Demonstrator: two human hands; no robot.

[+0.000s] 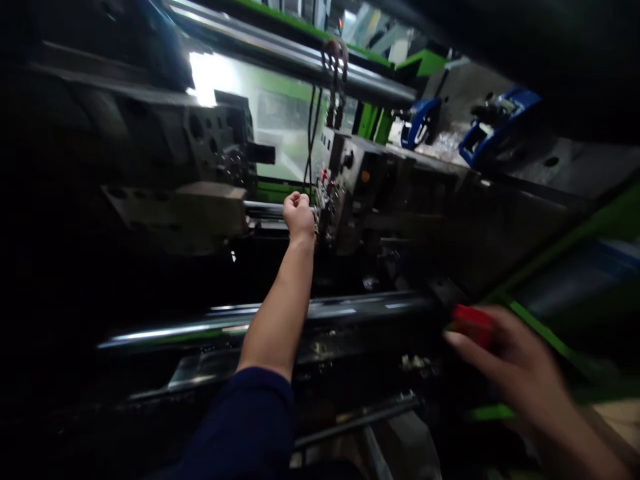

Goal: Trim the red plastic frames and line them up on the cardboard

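Observation:
Inside a machine, my left hand [299, 217] reaches far forward, its fingers curled closed. Whatever they may hold is hidden or too small to name. Just right of that hand is the face of a metal mold block [345, 193], with small shiny and red parts along it. At the lower right, my right hand [520, 353] is blurred by motion. Its thumb and fingers grip a small red block-shaped object [473, 325], whose kind I cannot make out.
A polished bar [350, 308] crosses below my left forearm, and another bar [295, 57] runs above. The opposite mold half [215, 147] stands at left. A lifting hook with chain [336, 67] hangs over the right block. Blue clamps [420, 123] sit behind it.

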